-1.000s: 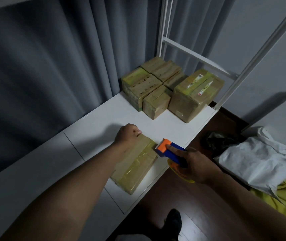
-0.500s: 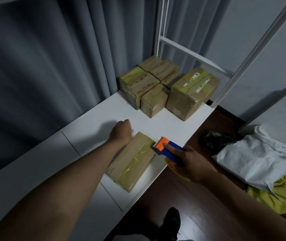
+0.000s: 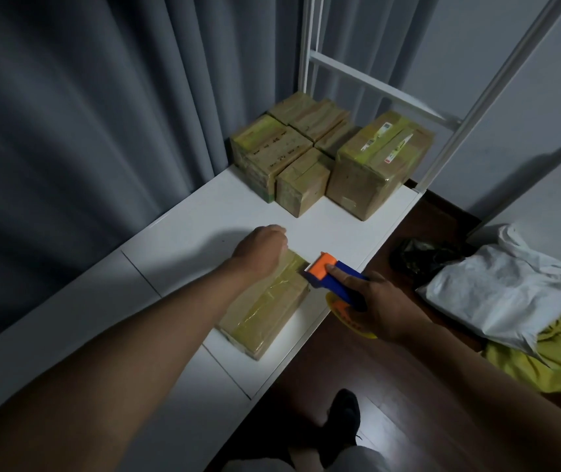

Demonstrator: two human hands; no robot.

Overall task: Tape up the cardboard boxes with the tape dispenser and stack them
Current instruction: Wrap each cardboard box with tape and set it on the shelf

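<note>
The fingers of the right hand (image 3: 379,310) are curling round the blue handle of the tape dispenser (image 3: 335,279), with the forefinger lying straight along the top of the handle toward the orange head. The dispenser's long axis is running from the palm up and to the left, its orange toothed end pointing at the far right corner of the flat cardboard box (image 3: 267,306) and sitting just at that corner; whether the blade is touching the cardboard cannot be told. A yellow and orange tape roll is showing beneath the palm, over the bench's edge. The left hand (image 3: 262,250) is resting knuckles-up on the far end of the flat box, its fingers folded under and hidden, so their grip cannot be told. The flat box is lying on the white bench (image 3: 183,240) near its front edge, its long axis running from the near edge away and slightly rightward, with glossy tape running along its top. Both forearms are reaching in from below, the left one stretching diagonally across the bench and the right one coming in over the dark wooden floor (image 3: 306,376). Farther back, at the bench's far end, a cluster of taped boxes (image 3: 292,155) is standing close together beside a larger box (image 3: 374,165), against grey curtains (image 3: 102,114) and a white frame (image 3: 476,100).
</note>
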